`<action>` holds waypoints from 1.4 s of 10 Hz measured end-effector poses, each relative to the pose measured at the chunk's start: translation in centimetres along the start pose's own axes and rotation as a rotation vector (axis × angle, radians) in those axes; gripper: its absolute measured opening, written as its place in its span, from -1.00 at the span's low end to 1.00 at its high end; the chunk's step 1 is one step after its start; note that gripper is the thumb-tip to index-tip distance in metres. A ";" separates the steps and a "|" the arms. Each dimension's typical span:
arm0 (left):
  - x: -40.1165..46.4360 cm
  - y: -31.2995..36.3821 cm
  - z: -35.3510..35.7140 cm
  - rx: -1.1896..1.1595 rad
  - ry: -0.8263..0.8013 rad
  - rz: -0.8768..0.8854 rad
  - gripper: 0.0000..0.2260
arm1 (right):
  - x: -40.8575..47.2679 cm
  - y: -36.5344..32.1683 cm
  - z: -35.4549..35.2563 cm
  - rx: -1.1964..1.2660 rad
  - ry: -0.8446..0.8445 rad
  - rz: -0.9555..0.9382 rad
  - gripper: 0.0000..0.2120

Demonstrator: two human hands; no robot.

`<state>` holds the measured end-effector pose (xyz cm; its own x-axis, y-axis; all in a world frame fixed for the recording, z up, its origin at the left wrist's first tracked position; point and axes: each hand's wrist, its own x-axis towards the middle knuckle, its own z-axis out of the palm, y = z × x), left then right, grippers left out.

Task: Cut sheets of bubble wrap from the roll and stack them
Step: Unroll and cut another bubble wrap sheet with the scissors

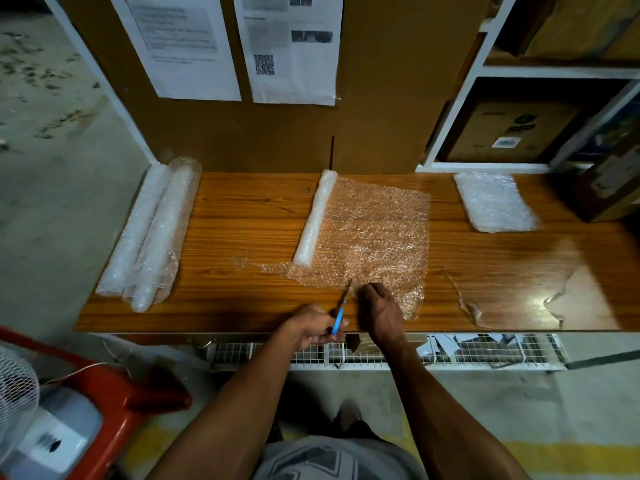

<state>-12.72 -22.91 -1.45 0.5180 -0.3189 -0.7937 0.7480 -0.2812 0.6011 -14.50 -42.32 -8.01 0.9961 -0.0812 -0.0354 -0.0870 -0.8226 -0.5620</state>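
A bubble wrap roll (314, 220) lies mid-table, with a sheet (377, 233) unrolled from it toward the right. My left hand (317, 329) grips blue-handled scissors (341, 308) whose blades point up at the sheet's near edge. Just right of the blades, my right hand (379, 311) pinches that near edge. A stack of cut sheets (495, 202) rests at the far right of the wooden table (242, 220).
Spare bubble wrap rolls (149, 233) lie along the table's left end. A cardboard box (606, 181) stands at the right end, shelves behind it. The tabletop veneer (554, 296) is peeling at the right front. A red stool (114, 403) and a fan (17, 396) stand lower left.
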 end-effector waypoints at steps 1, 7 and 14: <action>0.1 0.1 0.4 -0.034 0.015 0.004 -0.85 | 0.0 -0.2 -0.2 0.024 0.032 0.021 -0.77; 0.6 2.3 0.8 -0.003 -0.086 -0.116 -0.90 | -0.5 0.4 0.0 -0.064 0.111 -0.094 -0.71; 2.2 3.9 1.6 0.021 -0.073 -0.106 -0.94 | 0.5 1.6 0.0 -0.039 0.023 -0.100 -0.61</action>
<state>-9.32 -26.15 -0.73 0.4043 -0.3507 -0.8447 0.7879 -0.3355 0.5164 -14.14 -43.70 -8.97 0.9992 -0.0102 0.0384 0.0117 -0.8485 -0.5291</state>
